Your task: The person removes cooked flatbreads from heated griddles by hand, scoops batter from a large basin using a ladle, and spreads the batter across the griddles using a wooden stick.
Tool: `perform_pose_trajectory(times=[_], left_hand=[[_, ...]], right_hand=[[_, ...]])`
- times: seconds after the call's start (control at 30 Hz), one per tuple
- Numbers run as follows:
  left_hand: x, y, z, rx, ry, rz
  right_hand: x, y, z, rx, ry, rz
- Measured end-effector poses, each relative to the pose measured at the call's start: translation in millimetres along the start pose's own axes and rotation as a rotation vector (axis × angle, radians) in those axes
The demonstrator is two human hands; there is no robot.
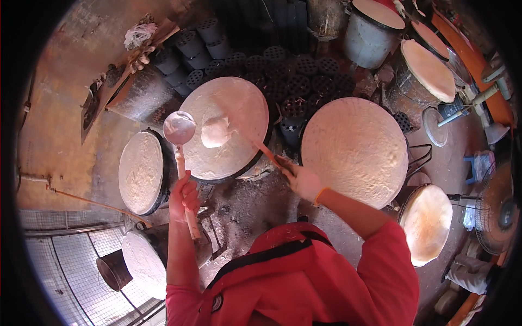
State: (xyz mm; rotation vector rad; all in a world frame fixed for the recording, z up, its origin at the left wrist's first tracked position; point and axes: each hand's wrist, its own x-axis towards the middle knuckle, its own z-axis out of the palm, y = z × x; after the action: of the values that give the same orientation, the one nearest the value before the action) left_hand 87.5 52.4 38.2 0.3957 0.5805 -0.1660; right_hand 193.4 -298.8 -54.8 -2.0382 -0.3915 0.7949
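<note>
My left hand (185, 198) is closed round the wooden handle of a ladle (179, 128). Its metal bowl hangs over the left edge of a round griddle (247, 89), which is coated with a pale layer of batter. A whitish lump of batter or dough (216, 132) sits near the middle of that griddle. My right hand (304, 183), an orange band at its wrist, grips a flat reddish-brown scraper (266, 152). The scraper's far end reaches the griddle's right side, a little apart from the lump. Whether its tip touches the surface I cannot tell.
A second large coated griddle (353, 152) stands to the right. Smaller ones stand at the left (142, 173), lower left (144, 263) and lower right (427, 225). Perforated coal briquettes (298, 84) are stacked behind. A fan (503, 209) stands far right.
</note>
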Motion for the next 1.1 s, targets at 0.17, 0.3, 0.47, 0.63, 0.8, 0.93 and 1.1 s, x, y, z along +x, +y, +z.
perform_pose_trajectory(times=[0.17,0.3,0.47,0.63,0.8,0.93,1.1], left_hand=[[37.0,-18.3,-34.6,0.234,0.228,-0.005],[30.2,-38.0,-31.5,-0.213,0.065,-0.139],[-42.4,-55.5,-7.7,-0.386,-0.254,0.14],[-60.2,-66.5,16.2,-0.606,-0.511,0.135],[-98.0,-82.6,1.6,-0.291,-0.518,0.464],[-108.6,-90.4,-60.7,-0.574,-0.361,0.287],[-172.3,-138.7,-65.7,-0.596,-0.332,0.284]], right_hand=[[3.4,-6.2,81.2,0.178,-0.072,0.067],[9.9,-56.9,74.1,0.517,-0.416,0.356],[-10.2,-105.5,29.5,-0.144,-0.258,-0.146],[33.5,-75.9,21.1,-0.131,-0.089,-0.03],[63.1,-44.9,25.5,-0.179,-0.051,-0.178],[22.1,-77.0,36.9,-0.48,-0.313,-0.07],[26.4,-38.1,50.2,-0.308,-0.119,-0.133]])
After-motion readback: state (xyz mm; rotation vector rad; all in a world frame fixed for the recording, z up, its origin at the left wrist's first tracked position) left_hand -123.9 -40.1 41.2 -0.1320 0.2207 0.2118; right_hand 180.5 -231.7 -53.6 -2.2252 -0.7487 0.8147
